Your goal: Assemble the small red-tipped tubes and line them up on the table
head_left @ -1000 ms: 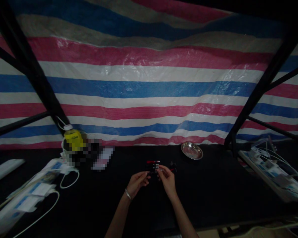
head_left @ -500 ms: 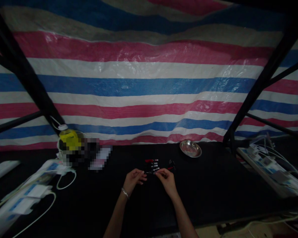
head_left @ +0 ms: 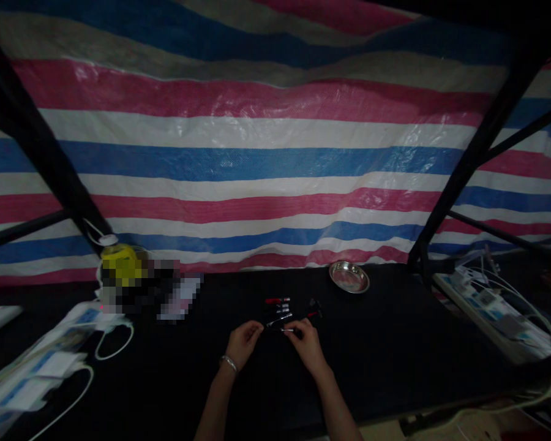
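My left hand [head_left: 243, 343], with a bracelet at the wrist, and my right hand [head_left: 307, 344] rest close together on the black tabletop [head_left: 395, 355]. My right hand pinches a thin pen-like stick [head_left: 285, 330] with a silver end, pointing left toward my left hand. My left hand's fingers are curled; what they hold is too dark to tell. Just beyond my hands lie several small red, black and silver sticks [head_left: 278, 301] in a loose row.
A small steel dish [head_left: 349, 277] sits at the back right of the table. A yellow bottle [head_left: 119, 264] stands at the back left. White power strips with cables lie at the left [head_left: 50, 361] and right [head_left: 491, 303]. A striped tarp [head_left: 266, 165] hangs behind.
Both hands have dropped slightly toward me and lower onto the table. The view has shifted a little to the right.
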The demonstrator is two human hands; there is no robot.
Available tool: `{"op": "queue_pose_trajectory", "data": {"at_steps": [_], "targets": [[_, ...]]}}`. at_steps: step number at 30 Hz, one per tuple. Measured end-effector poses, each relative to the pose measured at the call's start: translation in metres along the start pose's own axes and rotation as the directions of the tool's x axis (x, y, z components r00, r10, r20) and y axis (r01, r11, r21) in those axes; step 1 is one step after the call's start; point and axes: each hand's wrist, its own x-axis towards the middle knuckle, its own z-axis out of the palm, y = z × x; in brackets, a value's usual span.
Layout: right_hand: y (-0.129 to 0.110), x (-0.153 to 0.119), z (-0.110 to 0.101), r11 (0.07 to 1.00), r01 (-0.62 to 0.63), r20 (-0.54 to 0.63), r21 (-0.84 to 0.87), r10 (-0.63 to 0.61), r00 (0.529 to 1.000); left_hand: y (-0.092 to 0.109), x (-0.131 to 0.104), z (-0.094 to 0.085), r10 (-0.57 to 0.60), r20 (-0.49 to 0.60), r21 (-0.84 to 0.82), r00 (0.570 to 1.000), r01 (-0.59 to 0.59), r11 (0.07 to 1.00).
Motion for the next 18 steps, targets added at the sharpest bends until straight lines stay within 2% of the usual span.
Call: {"op": "queue_pose_trajectory", "data": {"at_steps": [5,14,16,18], "targets": [[0.0011,0.0004,-0.0001,1.0,0.016,-0.011,-0.011,-0.017,1.0,-0.0036,0.0007,0.0022,0.019,-0.036,0.02,0.999,-0.018,1.0],[-0.0014,-0.0009,0.0012,0.997,0.072,-0.021,-0.002,-0.072,0.997,-0.0036,0.0017,0.0006,-0.047,-0.02,-0.023,0.999,0.047,0.999],[-0.0031,0.0,-0.0013,0.994,0.112,-0.047,0.012,-0.111,0.993,-0.0029,0.0019,-0.0004,-0.053,-0.025,-0.041,0.998,0.052,0.998],[-0.0028,0.0022,-0.0074,0.989,0.145,-0.128,-0.009,-0.145,0.981,-0.0022,0.0023,-0.0015,-0.055,-0.033,-0.06,0.998,0.053,0.997]]}}
